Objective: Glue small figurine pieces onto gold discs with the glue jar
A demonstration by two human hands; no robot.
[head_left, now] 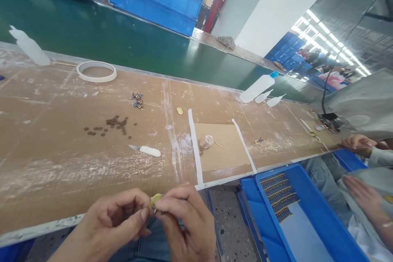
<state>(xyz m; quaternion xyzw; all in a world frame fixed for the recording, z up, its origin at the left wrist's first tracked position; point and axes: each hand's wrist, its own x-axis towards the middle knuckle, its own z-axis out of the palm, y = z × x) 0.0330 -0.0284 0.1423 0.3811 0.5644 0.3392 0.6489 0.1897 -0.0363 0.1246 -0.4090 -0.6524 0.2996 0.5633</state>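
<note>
Near the front edge of the bench, my left hand (123, 219) pinches a small round yellow disc (156, 199) from its left side. Opposite it, my right hand (186, 217) closes its fingertips on the same disc and on a tiny dark part beneath it, mostly hidden. Farther up the bench lie two yellow discs (179, 111), partly overlapping. A cluster of small parts with blue and brass colours (136, 100) sits to their left. Many small brown discs (116, 122) are scattered left of centre. A white-handled knife (150, 151) rests below them.
A small clear cup (208, 142) and thin stick stand on a taped cardboard sheet (227, 161). Behind are a tape roll (96, 72) and white bottles (258, 88). At right, a blue tray (325, 221) holds rows of parts, beside a co-worker's hand (359, 143).
</note>
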